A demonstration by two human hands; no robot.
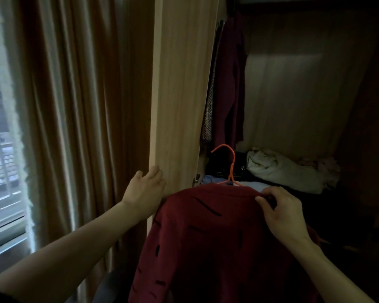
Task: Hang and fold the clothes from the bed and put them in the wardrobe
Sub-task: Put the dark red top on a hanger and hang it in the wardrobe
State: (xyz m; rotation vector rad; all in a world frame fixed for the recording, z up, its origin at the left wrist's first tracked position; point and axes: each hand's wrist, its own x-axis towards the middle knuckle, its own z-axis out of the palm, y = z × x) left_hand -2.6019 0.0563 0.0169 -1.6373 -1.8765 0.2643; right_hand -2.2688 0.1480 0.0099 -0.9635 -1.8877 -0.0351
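Observation:
A dark red shirt with black dashes [208, 241] hangs on an orange hanger [231, 165] in front of the open wardrobe. My right hand [282, 213] pinches the shirt's right shoulder over the hanger and holds it up. My left hand [143, 191] grips the edge of the wardrobe's light wooden door [179, 95], fingers curled round it. Inside, dark red and patterned garments [225, 84] hang at the left end of the compartment. The hanging rail is hidden in shadow at the top.
On the wardrobe floor lie a crumpled white cloth [280, 169], dark items and a pale blue piece [210, 179]. Brown curtains [81, 106] hang left of the door, beside a window [0, 149]. The wardrobe's right part is dark.

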